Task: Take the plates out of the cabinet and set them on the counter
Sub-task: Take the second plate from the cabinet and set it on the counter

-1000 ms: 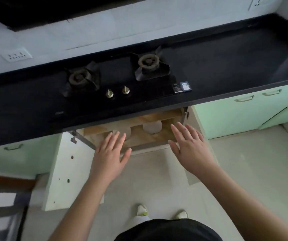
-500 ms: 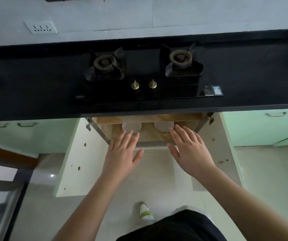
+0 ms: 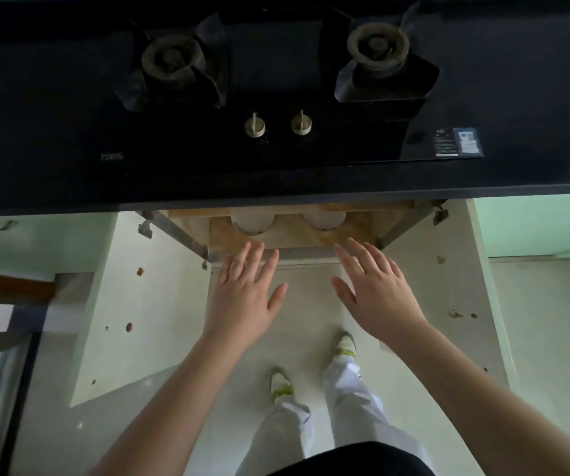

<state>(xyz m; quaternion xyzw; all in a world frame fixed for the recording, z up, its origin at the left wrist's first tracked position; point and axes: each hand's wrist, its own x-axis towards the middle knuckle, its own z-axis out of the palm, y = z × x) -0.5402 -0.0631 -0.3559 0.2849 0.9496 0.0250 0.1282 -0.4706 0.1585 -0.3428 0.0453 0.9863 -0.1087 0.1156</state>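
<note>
The stove (image 3: 276,80) is sitting in the counter (image 3: 534,97), its two knobs (image 3: 255,127) lying between and in front of the burners (image 3: 172,60). Below the counter, two plates (image 3: 252,222) are lying side by side in the cabinet (image 3: 290,235), between two doors (image 3: 139,304) swung outward. Both hands, the left hand (image 3: 244,297) and the right hand (image 3: 376,293), are hovering just in front of the shelf.

Two plates (image 3: 252,222) (image 3: 323,219) sit just beyond the fingertips of two hands (image 3: 244,297) (image 3: 378,292). Farther ahead are two burners (image 3: 172,58) (image 3: 377,46) and two knobs (image 3: 254,126) (image 3: 300,124). Two doors (image 3: 132,304) (image 3: 448,286) flank the hands.
</note>
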